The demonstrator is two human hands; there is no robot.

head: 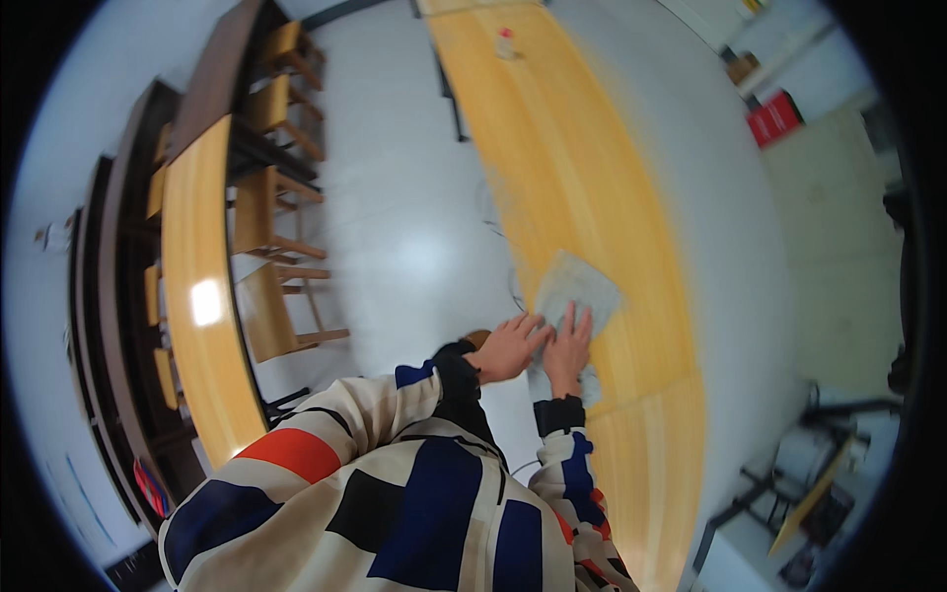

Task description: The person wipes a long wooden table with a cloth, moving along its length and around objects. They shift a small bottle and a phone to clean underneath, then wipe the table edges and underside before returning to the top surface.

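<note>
A grey cloth [583,285] lies spread on a long wood-grain table [584,185], close to its left edge. My right hand [568,354] rests palm down on the cloth, fingers extended and apart. Part of the cloth also shows beside and below that wrist. From the left, my left hand [509,349] reaches to the cloth's edge, its fingers spread and its fingertips close to my right hand. Whether its fingertips pinch any fabric is hidden.
A small bottle with a red cap [505,44] stands at the table's far end. Wooden chairs [266,311] line another table [196,259] on the left. A red box [774,118] sits at the upper right. A black-framed stand [740,496] is at the lower right.
</note>
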